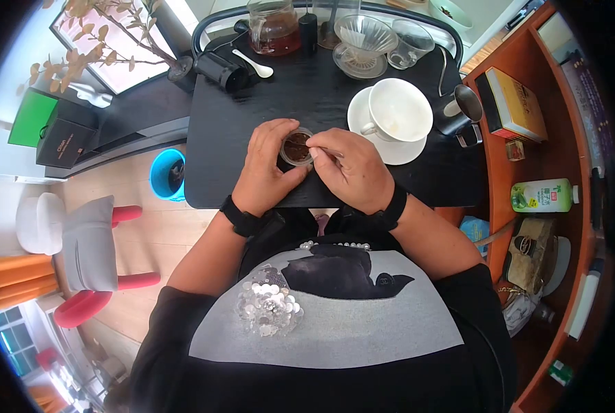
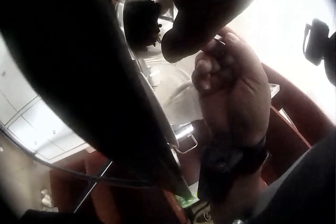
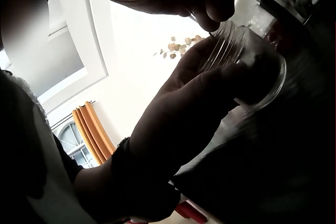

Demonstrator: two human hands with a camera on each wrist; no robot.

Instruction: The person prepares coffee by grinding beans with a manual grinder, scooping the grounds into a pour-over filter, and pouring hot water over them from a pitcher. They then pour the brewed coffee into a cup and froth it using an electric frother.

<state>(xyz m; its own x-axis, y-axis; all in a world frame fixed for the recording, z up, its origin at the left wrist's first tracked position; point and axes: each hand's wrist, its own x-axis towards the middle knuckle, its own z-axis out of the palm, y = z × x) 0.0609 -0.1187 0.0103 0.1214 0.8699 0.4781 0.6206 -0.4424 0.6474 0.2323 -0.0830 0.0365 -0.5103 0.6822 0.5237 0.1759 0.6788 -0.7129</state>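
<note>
A small clear glass jar (image 1: 297,147) with dark brown contents is at the table's near part. The left hand (image 1: 267,165) grips the jar round its side; in the right wrist view the left hand's (image 3: 184,103) fingers and thumb wrap the glass jar (image 3: 257,71). Above the rim, the right hand (image 1: 352,167) pinches a thin handle whose far end reaches into the jar. In the left wrist view the right hand (image 2: 233,87) has curled fingers beside the jar (image 2: 142,27), where dark pieces show inside.
A white cup (image 1: 400,110) on a saucer (image 1: 357,110) stands right of the hands. Behind are a glass dripper (image 1: 366,38), a teapot (image 1: 273,34), a white spoon (image 1: 254,64) and a black cylinder (image 1: 221,71). A metal pitcher (image 1: 461,109) is near the right edge.
</note>
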